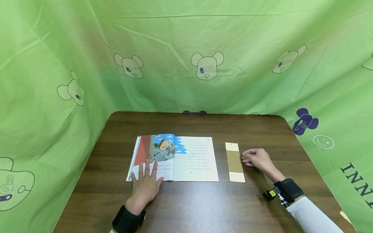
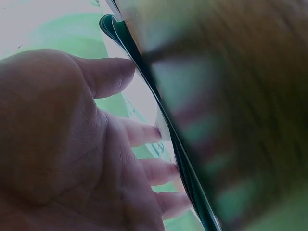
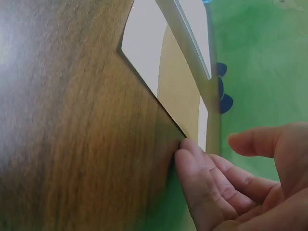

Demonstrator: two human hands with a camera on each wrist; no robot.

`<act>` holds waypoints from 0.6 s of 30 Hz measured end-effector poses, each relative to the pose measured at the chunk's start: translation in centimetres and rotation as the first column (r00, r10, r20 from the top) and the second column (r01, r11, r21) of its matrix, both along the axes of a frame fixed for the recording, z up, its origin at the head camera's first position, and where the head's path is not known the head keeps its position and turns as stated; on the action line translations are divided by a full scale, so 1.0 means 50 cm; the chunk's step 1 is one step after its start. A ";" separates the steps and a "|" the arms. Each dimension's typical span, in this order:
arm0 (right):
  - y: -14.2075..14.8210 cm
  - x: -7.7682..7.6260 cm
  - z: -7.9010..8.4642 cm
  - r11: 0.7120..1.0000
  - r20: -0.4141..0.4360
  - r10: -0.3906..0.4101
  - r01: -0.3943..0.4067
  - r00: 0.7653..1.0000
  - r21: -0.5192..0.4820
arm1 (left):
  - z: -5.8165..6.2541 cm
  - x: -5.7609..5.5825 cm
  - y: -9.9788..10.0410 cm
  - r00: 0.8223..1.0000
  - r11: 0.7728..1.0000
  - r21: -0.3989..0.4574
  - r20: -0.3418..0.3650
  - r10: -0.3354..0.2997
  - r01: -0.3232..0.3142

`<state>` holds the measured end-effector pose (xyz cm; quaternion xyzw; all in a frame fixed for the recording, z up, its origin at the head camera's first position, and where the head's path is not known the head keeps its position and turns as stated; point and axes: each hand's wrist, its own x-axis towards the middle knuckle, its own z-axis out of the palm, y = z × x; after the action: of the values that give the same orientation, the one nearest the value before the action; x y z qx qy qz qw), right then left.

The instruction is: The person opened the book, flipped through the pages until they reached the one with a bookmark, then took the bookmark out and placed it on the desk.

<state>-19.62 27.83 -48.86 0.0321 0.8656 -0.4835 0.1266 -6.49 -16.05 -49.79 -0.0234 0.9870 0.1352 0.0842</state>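
Observation:
An open picture book (image 1: 196, 158) lies on the table, a coloured illustration on its left page and printed text on its right. My left hand (image 1: 145, 186) rests with spread fingers on the lower part of the left page; the left wrist view shows the fingertips along the edge of the book's pages (image 2: 185, 168). To the right of the book lies a long bookmark-like card (image 1: 234, 161), white at both ends and tan in the middle. Beside its right edge is my right hand (image 1: 257, 159). In the right wrist view, the fingertips (image 3: 185, 156) meet the card's edge, and the thumb stands apart from them.
The brown wooden table (image 1: 204, 207) has rounded far corners. Green cloth (image 1: 163, 90) printed with bear heads hangs behind it and along both sides. A small pale object (image 1: 345, 216) shows at the table's right edge.

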 end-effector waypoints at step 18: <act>-0.066 0.015 0.022 0.778 -0.418 0.431 -0.095 0.800 0.621 | 0.042 -0.038 -0.002 0.974 0.997 0.008 -0.212 -0.079 0.083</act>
<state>-18.87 24.55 -47.74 -0.1955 0.9640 -0.1667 -0.0681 -8.37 -16.13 -47.68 0.0320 0.9892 0.1418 -0.0158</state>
